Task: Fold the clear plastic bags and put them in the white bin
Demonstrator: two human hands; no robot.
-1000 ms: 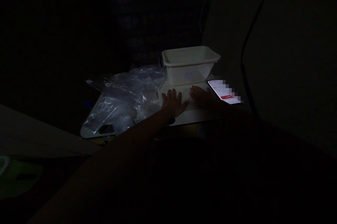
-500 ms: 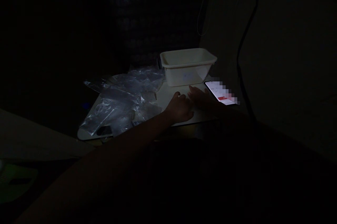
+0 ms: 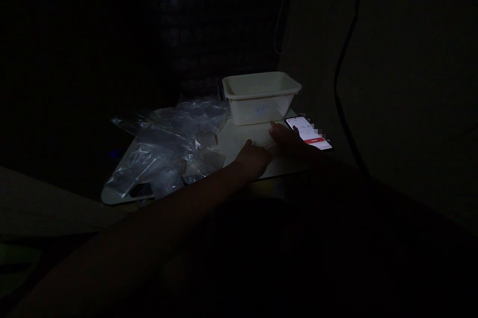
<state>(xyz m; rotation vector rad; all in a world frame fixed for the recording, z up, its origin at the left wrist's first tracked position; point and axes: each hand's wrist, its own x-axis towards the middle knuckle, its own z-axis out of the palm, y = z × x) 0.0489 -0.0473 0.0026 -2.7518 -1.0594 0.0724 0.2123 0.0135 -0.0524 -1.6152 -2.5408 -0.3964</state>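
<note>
The light is very dim. My left hand [image 3: 254, 160] is over the front of a small white table, its fingers curled and closed; whatever they may hold is too dark to make out. Just to the right, my right hand [image 3: 287, 137] reaches low over the table with fingers stretched out and apart. Its fingertips are in front of a cream plastic tub [image 3: 257, 111], and one digit overlaps the near-left part of a lit phone [image 3: 308, 134]. Left of my hands lies a heap of clear plastic bags [image 3: 168, 146], spread across the table.
The white table [image 3: 239, 133] has rounded corners and a dark handle slot [image 3: 142, 190] at its front left. A black cable [image 3: 338, 69] hangs along the right wall. Behind the table is a dark brick wall [image 3: 209, 34]. A pale panel [image 3: 48, 201] stands at lower left.
The view has shifted slightly, so the table and its things sit further left. My right hand has moved a little right, towards the phone, and the gap between my hands has widened.
</note>
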